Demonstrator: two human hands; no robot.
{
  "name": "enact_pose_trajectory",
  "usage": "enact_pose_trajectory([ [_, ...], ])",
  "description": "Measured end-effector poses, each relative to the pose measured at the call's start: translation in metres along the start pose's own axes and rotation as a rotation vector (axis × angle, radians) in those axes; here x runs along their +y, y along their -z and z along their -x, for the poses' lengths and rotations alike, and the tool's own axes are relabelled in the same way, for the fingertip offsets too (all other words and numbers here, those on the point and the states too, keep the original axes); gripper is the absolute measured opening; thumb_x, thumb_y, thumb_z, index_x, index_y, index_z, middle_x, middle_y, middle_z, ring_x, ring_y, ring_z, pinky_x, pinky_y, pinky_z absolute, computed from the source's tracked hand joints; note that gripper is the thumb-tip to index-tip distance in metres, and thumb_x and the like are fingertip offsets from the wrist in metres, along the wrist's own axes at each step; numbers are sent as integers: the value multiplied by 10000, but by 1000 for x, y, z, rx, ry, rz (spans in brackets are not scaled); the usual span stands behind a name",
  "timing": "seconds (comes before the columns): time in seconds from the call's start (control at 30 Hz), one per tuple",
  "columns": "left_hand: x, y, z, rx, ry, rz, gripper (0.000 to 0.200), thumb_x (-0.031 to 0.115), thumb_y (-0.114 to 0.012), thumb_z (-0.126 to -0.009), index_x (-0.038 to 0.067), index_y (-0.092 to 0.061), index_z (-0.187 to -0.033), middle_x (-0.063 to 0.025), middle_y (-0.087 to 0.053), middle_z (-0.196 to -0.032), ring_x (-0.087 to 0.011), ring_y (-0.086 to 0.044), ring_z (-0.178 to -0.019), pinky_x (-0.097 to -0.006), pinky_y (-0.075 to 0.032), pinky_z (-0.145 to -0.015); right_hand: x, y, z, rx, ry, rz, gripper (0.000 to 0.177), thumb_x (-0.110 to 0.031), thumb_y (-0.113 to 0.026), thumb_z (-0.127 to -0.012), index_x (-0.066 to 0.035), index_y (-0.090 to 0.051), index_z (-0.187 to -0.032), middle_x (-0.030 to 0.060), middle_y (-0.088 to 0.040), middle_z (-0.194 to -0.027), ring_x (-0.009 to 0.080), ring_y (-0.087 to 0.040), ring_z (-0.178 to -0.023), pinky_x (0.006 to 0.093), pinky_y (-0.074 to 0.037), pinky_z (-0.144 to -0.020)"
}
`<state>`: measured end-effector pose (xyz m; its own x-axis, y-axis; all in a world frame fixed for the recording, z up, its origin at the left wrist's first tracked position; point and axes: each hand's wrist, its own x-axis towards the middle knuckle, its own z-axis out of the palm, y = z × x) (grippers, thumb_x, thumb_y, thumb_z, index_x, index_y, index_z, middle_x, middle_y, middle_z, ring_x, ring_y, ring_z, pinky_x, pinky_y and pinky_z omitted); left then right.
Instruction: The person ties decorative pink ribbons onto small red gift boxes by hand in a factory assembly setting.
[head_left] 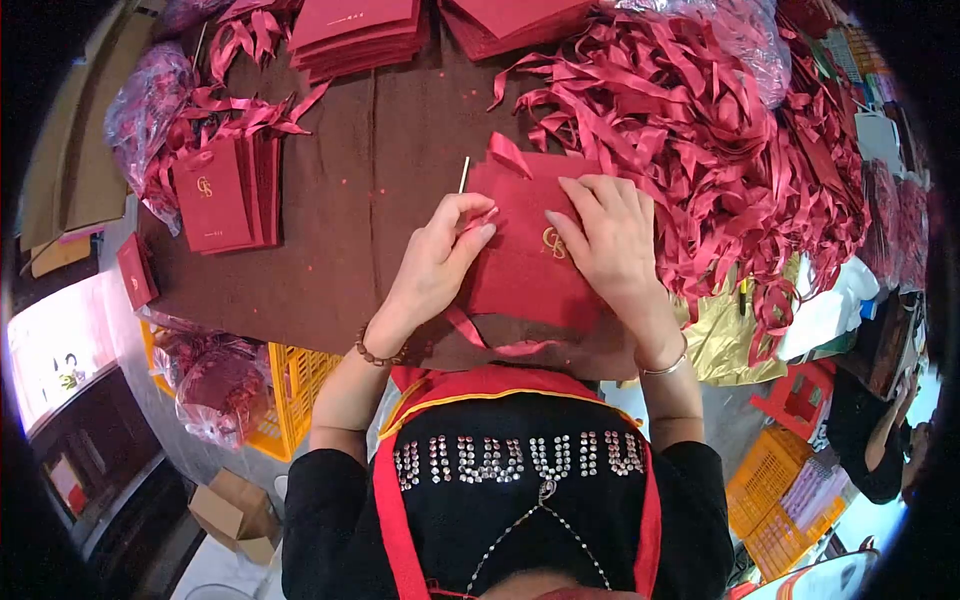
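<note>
A dark-red paper bag [525, 285] with gold lettering lies flat before me at the table's front edge. At its left side my left hand [440, 255] is closed, thumb and forefinger pinched together. A thin pale stick [465, 175] juts up from behind those fingers; I cannot tell what else is in the pinch. My right hand [612, 235] rests over the bag's right part, thumb and fingers apart. One red ribbon [510, 154] loops at the bag's top edge, and a ribbon tail [520, 349] trails below the bag.
A large heap of red ribbons [690, 150] spreads on the right. Stacked red bags [355, 35] lie at the back, and several ribboned bags [220, 195] fan out at left on the brown tablecloth [330, 240]. Yellow crates [300, 385] stand below on the left.
</note>
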<state>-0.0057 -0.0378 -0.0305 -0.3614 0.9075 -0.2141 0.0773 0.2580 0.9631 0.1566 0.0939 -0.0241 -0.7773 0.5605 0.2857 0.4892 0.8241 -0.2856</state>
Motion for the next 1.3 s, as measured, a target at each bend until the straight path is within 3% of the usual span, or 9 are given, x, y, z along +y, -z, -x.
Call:
enact_pose_trajectory([
  [0.13,-28,-10,-2,-41,81,233,155,81,-514,-908,4,-548,-1039,29,-558,-845,-13,-447,-703,-167,-372,-601,-13,1,6,-35,50,-46,305,-221,-695,-726,-82,-619,-986,41,-551,-899,228,-502,-840,354,-363,-731],
  [0.3,-30,-4,4,-127,145,326,150,70,-531,-898,-2,-581,-1019,6,-588,-800,-43,-503,-645,-179,-414,-581,-26,5,12,-141,41,-116,197,-201,-701,-724,-75,-587,-825,69,-574,-714,259,-565,-650,374,-392,-609],
  [0.47,-19,11,17,-50,263,579,210,81,-547,-886,-5,-573,-1075,-50,-630,-794,-92,-566,-647,-200,-447,-608,-6,10,7,-436,-141,-378,198,-220,-635,-809,-50,-568,-886,120,-587,-671,308,-587,-627,397,-419,-550],
  [0.73,-1,13,39,-117,173,161,300,124,-499,-921,1,-470,-1193,-21,-565,-844,-103,-515,-780,-226,-423,-732,-9,12,10,-415,-47,-322,194,-193,-607,-827,-21,-558,-904,164,-617,-769,332,-599,-704,400,-446,-596],
  [0.83,-3,5,40,-88,104,-45,201,109,-498,-911,8,-535,-1081,-75,-607,-807,-115,-578,-764,-250,-457,-702,-6,11,12,-397,-77,-418,195,-170,-615,-819,-12,-563,-922,167,-604,-748,330,-593,-695,375,-447,-594],
  [0.93,-10,-5,39,-32,-53,-89,159,62,-537,-875,-2,-574,-1015,-119,-636,-767,-166,-629,-707,-265,-483,-651,-5,16,8,-476,-65,-553,213,-145,-615,-818,-6,-571,-973,139,-601,-730,227,-609,-652,335,-443,-583],
  [1.0,-9,-8,40,54,-91,-146,164,47,-569,-853,-4,-586,-1008,-145,-646,-822,-202,-641,-727,-268,-486,-655,-4,21,2,-805,-257,-659,233,-122,-603,-835,12,-569,-1022,73,-618,-764,88,-579,-695,266,-446,-612],
  [1.13,-11,-7,39,30,-47,-217,157,50,-597,-830,0,-607,-978,-159,-648,-862,-240,-647,-739,-282,-489,-653,9,2,12,-819,-315,-936,228,-113,-585,-858,29,-568,-1035,25,-631,-841,31,-543,-775,216,-446,-675],
  [1.3,-14,-12,30,85,-326,-394,100,29,-615,-800,16,-635,-897,-91,-611,-777,-189,-590,-689,-274,-454,-620,17,-13,14,-852,-432,-1130,221,-108,-582,-864,26,-582,-1039,7,-629,-900,38,-548,-812,187,-432,-743],
])
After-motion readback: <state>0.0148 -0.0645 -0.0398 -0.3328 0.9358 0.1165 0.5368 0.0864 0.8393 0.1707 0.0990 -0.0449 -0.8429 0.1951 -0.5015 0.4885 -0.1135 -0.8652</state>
